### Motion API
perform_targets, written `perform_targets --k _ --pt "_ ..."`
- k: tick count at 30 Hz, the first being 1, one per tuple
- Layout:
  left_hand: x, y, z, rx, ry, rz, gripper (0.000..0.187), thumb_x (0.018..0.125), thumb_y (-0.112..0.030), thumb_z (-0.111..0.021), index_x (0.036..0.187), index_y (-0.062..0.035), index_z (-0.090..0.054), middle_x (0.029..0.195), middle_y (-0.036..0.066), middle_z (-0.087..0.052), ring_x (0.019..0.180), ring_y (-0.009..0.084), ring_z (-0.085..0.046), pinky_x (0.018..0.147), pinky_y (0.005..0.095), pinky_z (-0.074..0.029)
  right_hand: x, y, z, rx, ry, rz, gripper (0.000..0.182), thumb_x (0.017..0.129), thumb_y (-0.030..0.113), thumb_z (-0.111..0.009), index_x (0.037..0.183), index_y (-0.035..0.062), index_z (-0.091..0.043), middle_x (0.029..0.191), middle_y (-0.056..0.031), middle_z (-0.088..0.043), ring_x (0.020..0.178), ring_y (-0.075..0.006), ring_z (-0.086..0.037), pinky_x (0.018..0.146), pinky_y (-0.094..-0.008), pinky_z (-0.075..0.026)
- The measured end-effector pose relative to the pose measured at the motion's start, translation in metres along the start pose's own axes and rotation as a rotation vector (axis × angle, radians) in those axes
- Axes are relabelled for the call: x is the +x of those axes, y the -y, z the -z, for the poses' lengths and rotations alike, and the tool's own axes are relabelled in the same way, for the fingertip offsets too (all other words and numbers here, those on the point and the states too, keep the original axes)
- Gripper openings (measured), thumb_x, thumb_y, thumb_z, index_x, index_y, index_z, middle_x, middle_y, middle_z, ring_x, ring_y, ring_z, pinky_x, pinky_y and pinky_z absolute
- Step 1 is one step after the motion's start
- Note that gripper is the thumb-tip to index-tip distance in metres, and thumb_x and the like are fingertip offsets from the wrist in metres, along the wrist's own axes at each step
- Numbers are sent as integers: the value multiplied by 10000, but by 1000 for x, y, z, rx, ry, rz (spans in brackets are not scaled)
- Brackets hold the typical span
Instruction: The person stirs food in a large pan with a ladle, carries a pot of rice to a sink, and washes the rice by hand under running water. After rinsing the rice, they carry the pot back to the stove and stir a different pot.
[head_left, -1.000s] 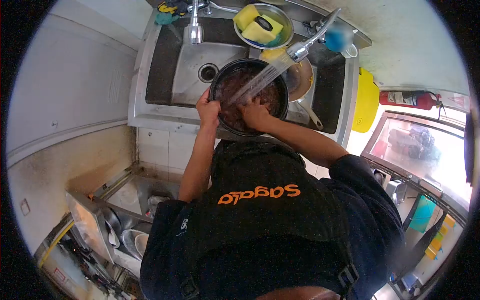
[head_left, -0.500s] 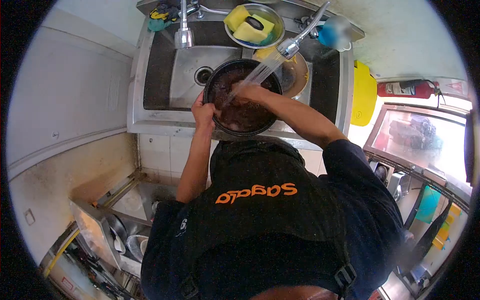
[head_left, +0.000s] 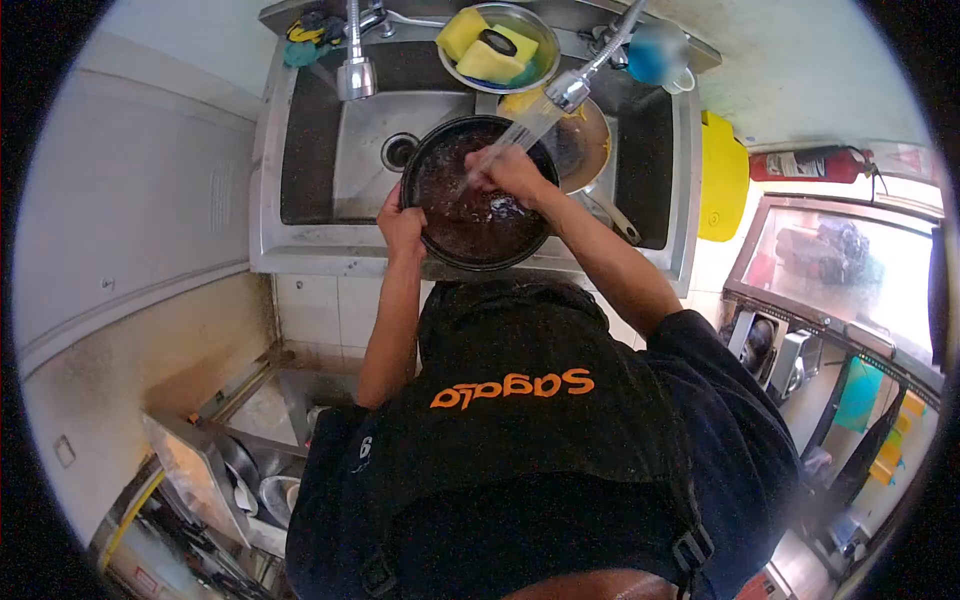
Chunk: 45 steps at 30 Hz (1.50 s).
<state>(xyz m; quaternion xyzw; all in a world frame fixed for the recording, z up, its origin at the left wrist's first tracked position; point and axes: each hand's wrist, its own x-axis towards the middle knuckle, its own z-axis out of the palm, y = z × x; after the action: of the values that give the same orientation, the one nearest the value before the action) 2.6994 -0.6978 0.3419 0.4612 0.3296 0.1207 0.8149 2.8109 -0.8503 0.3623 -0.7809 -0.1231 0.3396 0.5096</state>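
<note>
A round black pot with dark reddish-brown liquid in it is held over the front of the sink. My left hand grips its left rim, thumb on the inner side. Inside the pot, my right hand is closed with curled fingers; whatever it may hold is hidden. Water streams from the right spray tap onto that hand and into the pot. Behind the pot, to the right, lies a pan with yellow bits on it, its handle pointing toward me.
A steel bowl with yellow sponges stands at the sink's back. The left tap hangs over the basin near the drain. A blue container and white cup sit at back right. A yellow bin stands beside the sink.
My right hand has lifted slightly and moved right within the pot, and its curled fingers show more clearly. The pan's handle has come into sight. My left hand keeps its hold on the rim.
</note>
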Motion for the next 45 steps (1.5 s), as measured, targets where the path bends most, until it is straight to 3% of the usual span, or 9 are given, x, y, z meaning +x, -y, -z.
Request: perform_targets --k 1,3,6,8,9,11,23,27,45 --pt "-1 -3 -2 53 -29 11 577 520 128 -380 1072 30 -516 912 68 -587 723 132 -559 576 207 -427 0 1 1 577 3 -228 252 750 145 -571 980 46 -548 1011 -113 -555 900 -229 -547 742 -320 -452" --pt "-2 -5 -4 103 -56 23 570 528 121 -391 1077 29 -512 914 68 -585 720 133 -558 588 208 -427 -3 0 7 721 25 -213 228 752 118 -550 962 30 -548 991 -90 -561 862 -192 -554 732 -315 -456" --pt "0 2 6 166 -27 -83 453 559 91 -424 995 25 -530 839 65 -584 688 143 -551 577 227 -422 -22 17 23 76 -65 -65 298 743 183 -569 1007 50 -527 1008 -136 -542 858 -245 -549 747 -352 -441" --pt "-3 3 13 925 -180 -453 307 585 57 -455 885 9 -502 759 70 -563 670 146 -537 583 238 -411 -32 21 33 -350 -126 37 348 738 226 -582 1037 63 -512 1020 -166 -529 855 -280 -546 756 -376 -431" --pt "-6 5 16 930 -174 -454 307 585 57 -455 885 9 -502 759 70 -563 670 146 -537 583 238 -411 -36 19 36 -345 -131 35 348 738 226 -582 1037 63 -512 1020 -166 -529 855 -280 -546 756 -376 -431" --pt "-23 -4 7 820 -45 -312 219 600 37 -479 811 -18 -456 717 72 -537 654 136 -515 581 244 -398 -47 12 44 -706 -689 132 376 722 308 -574 975 34 -525 981 -209 -529 882 -383 -519 772 -401 -419" --pt "-69 15 -58 374 0 -171 174 584 74 -457 694 -44 -392 636 -21 -404 569 76 -368 518 203 -310 -36 -83 100 -60 -478 134 233 820 230 -485 935 41 -556 856 -165 -585 818 -297 -562 729 -361 -422" --pt "-89 23 -89 448 -24 -114 171 579 65 -469 680 -47 -388 631 -26 -390 577 72 -354 524 204 -306 -44 -107 125 84 -443 77 206 821 203 -490 940 55 -570 839 -115 -594 814 -210 -554 731 -324 -417" --pt "-113 10 -170 755 31 -135 150 598 21 -512 665 -45 -395 583 -12 -416 500 73 -384 454 224 -341 -45 -151 171 433 -354 -112 258 796 196 -512 993 35 -555 942 -69 -583 855 -171 -524 768 -283 -395"
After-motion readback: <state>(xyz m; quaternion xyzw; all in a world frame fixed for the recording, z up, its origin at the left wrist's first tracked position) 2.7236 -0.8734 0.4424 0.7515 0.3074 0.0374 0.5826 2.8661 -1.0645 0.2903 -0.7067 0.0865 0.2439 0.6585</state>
